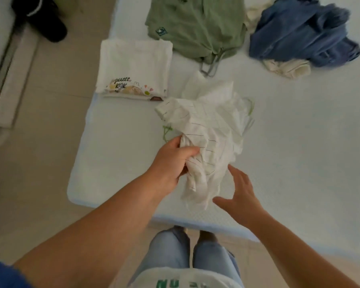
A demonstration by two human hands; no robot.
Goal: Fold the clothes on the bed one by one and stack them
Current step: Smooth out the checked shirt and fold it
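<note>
- So, far left: a pale floor (pixel 50 113) runs along the bed's left side; a dark shoe-like item (pixel 44 19) sits on it at top left, and a white ledge or rail (pixel 2 65) lies at the frame's left edge.
- The bed (pixel 299 142), with a pale, slightly blue cover, fills centre and right; its near-left corner is rounded and its front edge runs just ahead of the person's knees.
- A folded white T-shirt (pixel 133 65) with a cartoon print lies flat near the bed's left edge.
- The left hand (pixel 170 161) grips a bunch of the crumpled white striped garment (pixel 208 129), thumb over the fabric, fingers curled under it.
- That garment sits on the bed near the front edge, centre, just right of the folded shirt and apart from it; a green cord (pixel 166 132) trails from its left side.
- The right hand (pixel 239 194) is spread, fingers straight, at the garment's lower hem; I cannot tell whether it touches.
- An unfolded green top (pixel 197 26) lies at the far centre.
- A heap of blue denim (pixel 299 32) lies far right, over cream fabric (pixel 287 68).
- Bare cover shows at front left, and right of the hands.
</note>
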